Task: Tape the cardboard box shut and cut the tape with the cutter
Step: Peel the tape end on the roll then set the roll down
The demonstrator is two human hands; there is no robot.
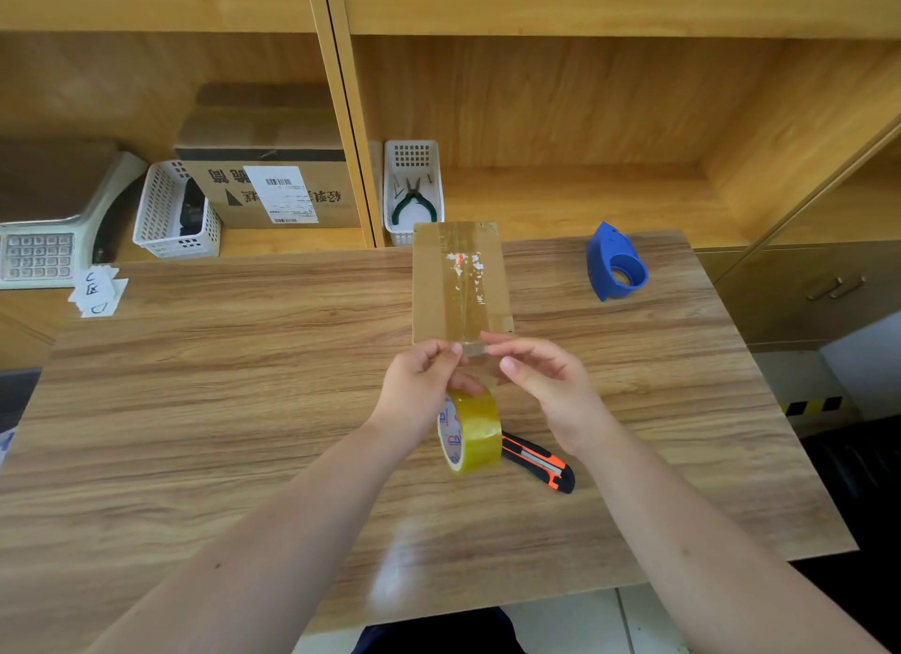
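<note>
A small flat cardboard box (pixel 439 283) lies on the wooden table (pixel 219 409), with old clear tape and torn label bits along its middle seam. Both hands meet at its near edge. My left hand (pixel 419 385) pinches the free end of the tape, and the yellowish tape roll (pixel 470 431) hangs from its lower fingers. My right hand (pixel 541 385) pinches the same tape end (pixel 474 349) from the right. An orange and black cutter (pixel 541 463) lies on the table just behind and right of the roll, untouched.
A blue tape dispenser (pixel 615 263) stands at the table's far right. Behind the table, shelves hold a white basket with pliers (pixel 413 190), a second white basket (pixel 168 214), a labelled carton (pixel 273 185) and a scale (pixel 44 249). Paper slips (pixel 97 290) lie at far left.
</note>
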